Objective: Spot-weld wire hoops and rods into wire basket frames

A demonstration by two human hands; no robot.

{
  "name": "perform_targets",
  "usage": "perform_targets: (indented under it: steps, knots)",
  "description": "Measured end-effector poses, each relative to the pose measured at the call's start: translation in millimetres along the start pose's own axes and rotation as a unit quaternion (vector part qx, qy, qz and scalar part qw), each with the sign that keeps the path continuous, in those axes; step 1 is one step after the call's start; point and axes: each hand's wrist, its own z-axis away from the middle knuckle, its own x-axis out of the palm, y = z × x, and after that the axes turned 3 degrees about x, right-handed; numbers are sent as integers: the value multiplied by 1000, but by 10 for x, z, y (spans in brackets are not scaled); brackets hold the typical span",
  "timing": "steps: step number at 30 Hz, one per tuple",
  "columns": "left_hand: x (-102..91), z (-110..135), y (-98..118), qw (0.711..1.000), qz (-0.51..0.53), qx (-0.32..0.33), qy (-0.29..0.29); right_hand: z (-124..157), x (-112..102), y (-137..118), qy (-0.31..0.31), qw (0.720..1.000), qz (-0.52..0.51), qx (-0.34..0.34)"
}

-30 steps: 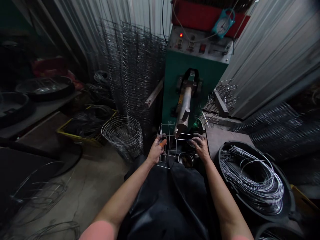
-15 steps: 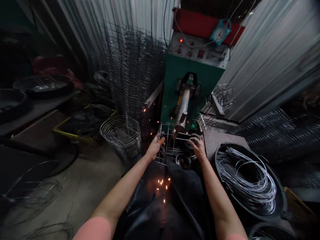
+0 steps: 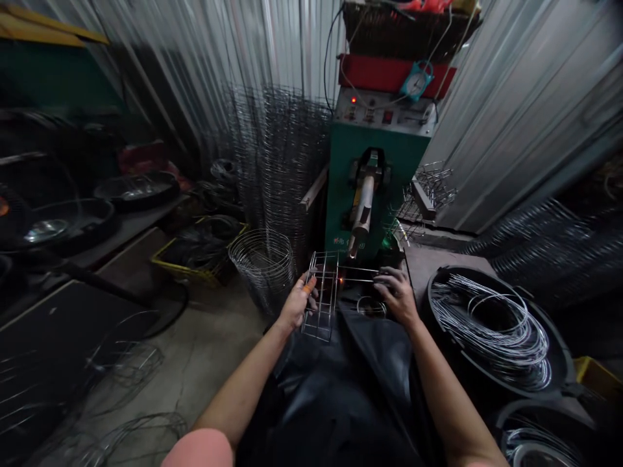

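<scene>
Concrete floor (image 3: 204,370): loose wire loops (image 3: 131,370), yellow crate (image 3: 168,264) (wire-filled), round wire basket (image 3: 263,269).

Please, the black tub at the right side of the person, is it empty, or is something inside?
Not empty: the black tub holds a loose coil of bright steel wire, which fills most of its opening.

A rectangular steel-wire basket frame (image 3: 324,280), bright and open-barred, sits tilted just above the dark apron (image 3: 341,395).

Left hand (image 3: 296,308) gripping wire rack (image 3: 325,295), right hand (image 3: 396,295) on rods (image 3: 360,280), spot welder (image 3: 372,194) ahead
</scene>
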Motion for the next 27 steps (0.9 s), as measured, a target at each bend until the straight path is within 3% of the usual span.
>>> perform_targets:
  steps: [3, 6, 8, 15, 23, 27]
  knots:
    - [-135, 135, 140, 998, 42, -35, -6, 91, -268, -89, 96, 988, -73, 96]
    - [-266, 249, 235, 995, 88, -52, -14, 246, -464, 11, 201, 937, -176, 224]
    - [-312, 289, 252, 991, 114, -65, -18, 380, -495, 141, 209, 909, -228, 279]
    - [-255, 243, 162, 978, 150, -141, -15, 821, -280, 459, 99, 898, -267, 335]
    - [-199, 252, 140, 963, 181, -197, -11, 989, -209, 577, 31, 895, -275, 351]
    - [-195, 216, 72, 959, 188, -210, -23, 1090, -190, 542, -97, 893, -265, 351]
